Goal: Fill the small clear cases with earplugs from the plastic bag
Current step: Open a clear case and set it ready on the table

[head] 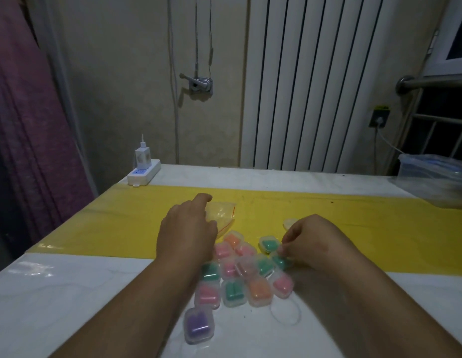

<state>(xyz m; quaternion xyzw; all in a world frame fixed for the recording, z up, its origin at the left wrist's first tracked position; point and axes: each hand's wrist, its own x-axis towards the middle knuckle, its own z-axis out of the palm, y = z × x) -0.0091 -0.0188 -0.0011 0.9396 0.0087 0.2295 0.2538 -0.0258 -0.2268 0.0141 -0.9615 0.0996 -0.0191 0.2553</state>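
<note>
A small clear plastic bag (222, 214) with a red seal lies on the yellow strip. My left hand (188, 228) is over its left side, index finger and thumb closing around the edge. Several small clear cases (250, 272) holding pink, green and orange earplugs are heaped between my forearms. A case with purple earplugs (199, 325) sits apart at the front. My right hand (315, 241) has curled fingers pinching a green-filled case (281, 262) at the heap's right edge. A pale clear piece (289, 223) shows just beyond that hand.
The white table (69, 293) carries a yellow strip (379, 228) across its middle. A white power strip with a charger (143, 173) stands at the back left. A clear lidded container (436, 177) sits at the back right. A thin clear ring (285, 310) lies near the heap.
</note>
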